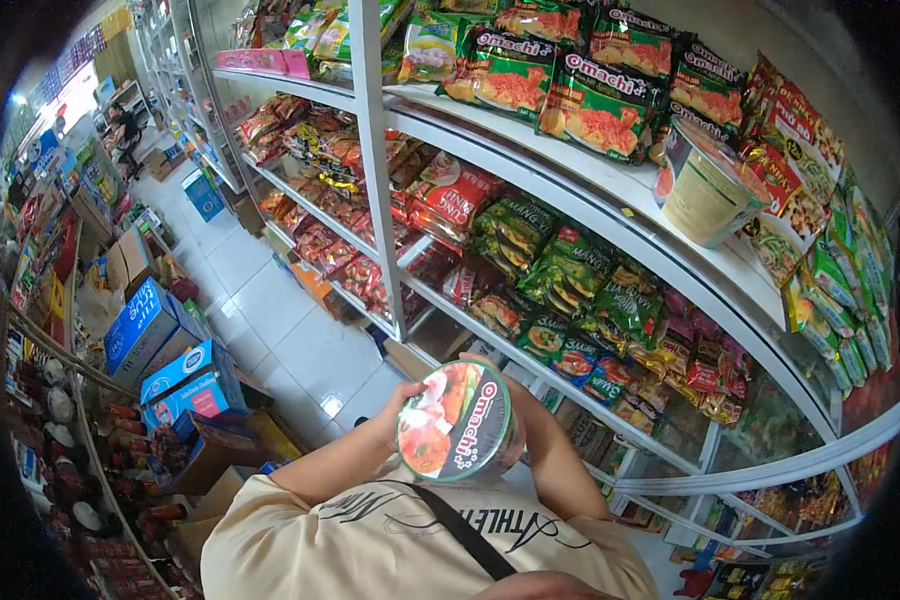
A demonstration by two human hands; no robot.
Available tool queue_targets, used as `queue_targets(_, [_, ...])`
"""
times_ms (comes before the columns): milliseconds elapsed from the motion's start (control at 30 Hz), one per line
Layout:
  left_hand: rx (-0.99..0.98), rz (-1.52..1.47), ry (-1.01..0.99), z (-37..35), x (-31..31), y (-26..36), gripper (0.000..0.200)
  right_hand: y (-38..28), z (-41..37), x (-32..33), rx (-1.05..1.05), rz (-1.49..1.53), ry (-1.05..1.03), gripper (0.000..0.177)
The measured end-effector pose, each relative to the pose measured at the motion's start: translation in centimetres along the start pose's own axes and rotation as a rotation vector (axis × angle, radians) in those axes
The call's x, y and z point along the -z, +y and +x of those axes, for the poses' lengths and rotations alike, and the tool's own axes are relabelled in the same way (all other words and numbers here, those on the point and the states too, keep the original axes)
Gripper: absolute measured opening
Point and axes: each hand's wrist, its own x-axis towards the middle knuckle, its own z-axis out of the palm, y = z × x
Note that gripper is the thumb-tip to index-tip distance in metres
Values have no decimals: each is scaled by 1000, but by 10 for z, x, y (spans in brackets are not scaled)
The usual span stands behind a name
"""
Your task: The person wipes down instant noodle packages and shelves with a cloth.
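Held up in front of my chest is an Omachi instant noodle cup (455,420), its round printed lid facing up toward me. My left hand (400,402) grips the cup's left side, fingers closed against it. On the other side my right hand (526,412) is wrapped around the cup wall, with most of its fingers hidden behind the cup. A second noodle cup (708,190) stands on the upper shelf, in front of packets of Omachi noodles (600,105).
White metal shelving (570,175) with several tiers of noodle packets runs along the right. Cardboard cartons (195,380) and stacked goods line the left of the tiled aisle (270,315). A person (125,135) is far down the aisle, by a blue box (204,195).
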Motion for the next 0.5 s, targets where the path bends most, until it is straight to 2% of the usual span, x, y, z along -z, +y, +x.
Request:
queue_targets(67, [41, -41, -8, 0, -5, -1, 61, 9, 2, 4, -32, 104, 102, 45])
queue_targets(100, [59, -56, -15, 0, -8, 1, 61, 10, 1, 6, 41, 9, 120, 45])
queue_targets(133, [121, -251, -122, 2, -4, 4, 61, 9, 1, 8, 112, -90, 144, 45])
queue_targets(167, [89, -135, -40, 0, -14, 7, 61, 7, 0, 7, 180, -188, 175, 45])
queue_targets(233, [25, 89, 124, -12, -34, 14, 61, 28, 16, 34, 257, -114, 164, 52])
queue_targets(267, [-29, 54, 30, -5, -22, 12, 61, 9, 9, 18, 315, -79, 215, 56])
queue_targets(333, [-21, -19, -21, -7, -14, 19, 62, -32, -12, -15, 426, -10, 314, 63])
queue_targets(433, [-71, -4, -51, -11, -18, 33, 62, -54, -20, -19, 746, -144, 75, 75])
queue_targets(500, [-117, 97, 10, -15, -14, 39, 63, -72, -34, -41, 679, -545, -44, 83])
